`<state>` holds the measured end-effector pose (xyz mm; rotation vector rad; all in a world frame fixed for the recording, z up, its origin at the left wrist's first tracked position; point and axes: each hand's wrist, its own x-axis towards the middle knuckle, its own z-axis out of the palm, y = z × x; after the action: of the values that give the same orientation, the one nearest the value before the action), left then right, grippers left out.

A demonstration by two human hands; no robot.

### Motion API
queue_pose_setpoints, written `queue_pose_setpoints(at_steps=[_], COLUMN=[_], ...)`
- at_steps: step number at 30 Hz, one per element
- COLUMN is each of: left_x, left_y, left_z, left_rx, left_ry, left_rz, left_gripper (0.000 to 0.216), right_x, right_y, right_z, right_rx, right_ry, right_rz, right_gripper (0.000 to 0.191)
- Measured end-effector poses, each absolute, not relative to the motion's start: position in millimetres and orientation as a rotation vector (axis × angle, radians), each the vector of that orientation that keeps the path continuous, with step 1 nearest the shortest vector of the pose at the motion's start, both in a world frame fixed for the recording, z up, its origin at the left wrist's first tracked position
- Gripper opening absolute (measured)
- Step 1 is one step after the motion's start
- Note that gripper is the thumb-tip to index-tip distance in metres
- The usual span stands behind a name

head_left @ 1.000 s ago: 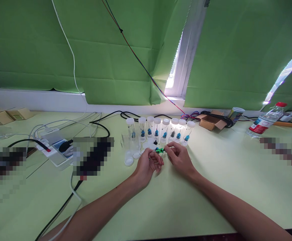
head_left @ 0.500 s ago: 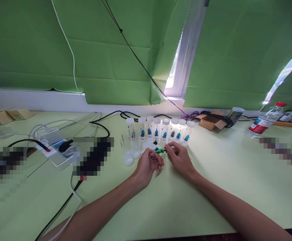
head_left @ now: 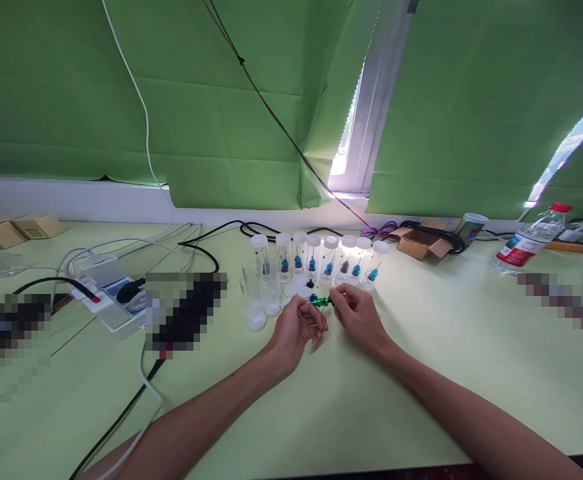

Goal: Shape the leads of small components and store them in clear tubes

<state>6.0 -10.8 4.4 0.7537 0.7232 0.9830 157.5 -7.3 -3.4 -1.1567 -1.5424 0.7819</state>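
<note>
Both hands meet over the table, just in front of a row of clear tubes. My right hand (head_left: 359, 313) pinches the black end of a small green-handled screwdriver (head_left: 322, 302), which lies roughly level and points left. The thin metal shaft runs to the thumb of my left hand (head_left: 296, 330). That hand is closed, its fingers curled, and what sits inside them is mostly hidden. A small blue part (head_left: 313, 297) shows just behind the shaft. Upright white-capped tubes (head_left: 329, 260) hold blue pieces with bent thin wires. A small black piece (head_left: 310, 284) is beyond the hands.
Uncapped clear tubes (head_left: 254, 293) stand left of the hands. Further left are a white power strip (head_left: 116, 300) and trailing cables. An open cardboard box (head_left: 419, 243), a tilted can (head_left: 471, 230) and a red-capped bottle (head_left: 531, 240) are at the right. Green blinds (head_left: 251, 120) hang behind.
The screwdriver's green handle has turned or shifted very slightly between my hands. Both hands keep almost the same place.
</note>
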Motion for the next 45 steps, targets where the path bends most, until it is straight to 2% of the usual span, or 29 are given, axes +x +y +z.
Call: queue_pose_setpoints(at_steps=[8, 16, 21, 33, 40, 45], left_x=[6.3, 5.4, 5.9, 5.0, 6.6, 6.8], left_y=[-10.7, -8.7, -9.7, -10.0, -9.9, -9.2], left_z=[3.6, 3.9, 5.4, 3.0, 5.7, 6.2], left_rx=[0.759, 0.692, 0.703, 0.741, 0.708, 0.704], left_ry=[0.726, 0.714, 0.715, 0.716, 0.715, 0.713], left_rz=[0.972, 1.007, 1.001, 0.983, 1.011, 1.000], left_gripper=[0.043, 0.041, 0.041, 0.042, 0.043, 0.043], right_x=[156.6, 158.1, 158.8, 157.3, 158.0, 158.1], right_y=[-5.2, -10.6, -11.0, -6.6, -9.4, -10.8], right_z=[-2.1, -0.5, -1.1, -0.6, -1.7, -1.3], right_rx=[-1.183, -1.144, -1.110, -1.171, -1.154, -1.118], right_ry=[-1.566, -1.547, -1.559, -1.577, -1.572, -1.606], right_rz=[0.663, 0.784, 0.823, 0.649, 0.768, 0.802], right_gripper=[0.046, 0.029, 0.026, 0.045, 0.031, 0.028])
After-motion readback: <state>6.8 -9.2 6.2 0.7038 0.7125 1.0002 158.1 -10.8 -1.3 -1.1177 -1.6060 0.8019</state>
